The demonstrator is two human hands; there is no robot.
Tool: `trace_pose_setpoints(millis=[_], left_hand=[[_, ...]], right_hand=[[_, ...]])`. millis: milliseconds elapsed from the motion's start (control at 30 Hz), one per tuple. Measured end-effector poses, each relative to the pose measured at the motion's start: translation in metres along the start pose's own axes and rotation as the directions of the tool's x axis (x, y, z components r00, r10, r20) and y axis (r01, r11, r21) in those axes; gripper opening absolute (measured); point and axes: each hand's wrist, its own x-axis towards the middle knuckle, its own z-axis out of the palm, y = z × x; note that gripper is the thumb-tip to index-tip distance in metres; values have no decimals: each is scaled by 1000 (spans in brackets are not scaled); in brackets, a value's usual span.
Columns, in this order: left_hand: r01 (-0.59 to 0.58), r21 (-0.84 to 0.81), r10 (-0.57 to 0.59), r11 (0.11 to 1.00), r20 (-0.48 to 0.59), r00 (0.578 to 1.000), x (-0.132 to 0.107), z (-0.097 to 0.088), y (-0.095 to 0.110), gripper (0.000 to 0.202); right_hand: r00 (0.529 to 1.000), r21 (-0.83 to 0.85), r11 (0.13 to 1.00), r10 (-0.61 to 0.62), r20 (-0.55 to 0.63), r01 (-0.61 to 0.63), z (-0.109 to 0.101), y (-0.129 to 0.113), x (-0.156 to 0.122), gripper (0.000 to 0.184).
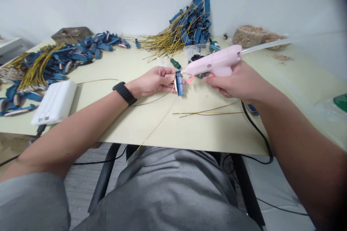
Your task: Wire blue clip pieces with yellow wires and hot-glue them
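Note:
Between the thumb and fingers of my left hand [159,80] is a small blue plastic part [179,83] with a whitish piece at its side and thin yellow and black wires trailing from it. My right hand [230,82] grips a pink hot glue gun [214,61], a clear glue stick [264,45] poking out of its back. The gun's nozzle is at the upper end of the blue part; whether they touch I cannot tell. Behind my left fingers lies a green-handled tool [175,63]. Loose yellow and black wires [208,111] lie below my right hand.
At the back stands a heap of wired blue parts [189,25]. More blue parts [81,48] spread along the left, near a white power bank [55,102]. Bags of small tan pieces [249,35] sit at the back right. A black cord [257,129] hangs over the front edge.

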Motion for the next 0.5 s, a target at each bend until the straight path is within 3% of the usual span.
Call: trace_pose_setpoints(millis=[267,500], left_hand=[[15,-6,-15,1000,-57,998,2,1,-3,27],[-12,-19,11,1000,-45,999,2,-1,-3,30]], right_hand=[[1000,12,1000,8,-1,-8,0,2,1,38],[1000,-2,1000,-18,21,19,-1,2,1,38]])
